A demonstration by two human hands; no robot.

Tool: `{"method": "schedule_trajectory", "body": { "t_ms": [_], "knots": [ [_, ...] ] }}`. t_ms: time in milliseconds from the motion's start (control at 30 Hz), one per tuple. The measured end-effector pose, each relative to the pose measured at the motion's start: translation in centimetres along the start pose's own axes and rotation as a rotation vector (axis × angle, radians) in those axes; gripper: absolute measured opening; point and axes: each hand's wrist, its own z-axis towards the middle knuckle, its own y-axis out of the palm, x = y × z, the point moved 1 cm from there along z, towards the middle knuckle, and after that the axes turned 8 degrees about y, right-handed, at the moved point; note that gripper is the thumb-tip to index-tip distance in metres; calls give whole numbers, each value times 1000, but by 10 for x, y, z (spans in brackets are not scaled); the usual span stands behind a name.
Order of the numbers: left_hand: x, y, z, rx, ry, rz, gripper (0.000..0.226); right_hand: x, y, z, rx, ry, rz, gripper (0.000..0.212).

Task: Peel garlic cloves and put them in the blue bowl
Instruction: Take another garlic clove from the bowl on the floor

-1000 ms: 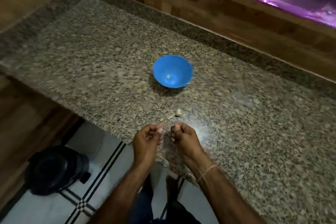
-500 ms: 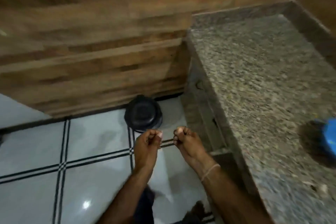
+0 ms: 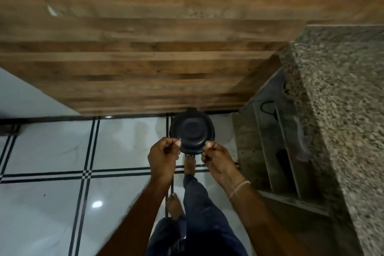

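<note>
My left hand [image 3: 164, 155] and my right hand [image 3: 216, 159] are held side by side, both with curled fingers, just above the black round bin [image 3: 192, 131] on the floor. The left fingertips pinch a thin white scrap of garlic skin [image 3: 179, 141]. At the tips of my right thumb and finger sits a small pale garlic clove [image 3: 208, 144]. The blue bowl is out of view.
The speckled granite counter [image 3: 345, 110] runs down the right side, with a dark recess and handles beneath its edge. A wood-panelled wall [image 3: 145, 58] stands behind the bin. My bare feet and dark trousers are on white floor tiles with black lines [image 3: 52, 151].
The view has swung left from the counter and blue bowl down to the floor. Both hands, still curled, now hang over the black bin and are slightly further apart.
</note>
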Motion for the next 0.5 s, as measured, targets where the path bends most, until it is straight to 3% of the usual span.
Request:
{"method": "schedule_trajectory", "body": {
  "t_ms": [200,367,500],
  "knots": [
    [-46,22,74,-104,-118,52,13,-3,22,80,33,144,-44,29],
    [-153,63,133,-100,-450,-1,17,36,11,198,146,283,-94,40],
    [-233,131,189,-149,-582,2,29,59,0,307,214,334,-26,31]
  ]
}}
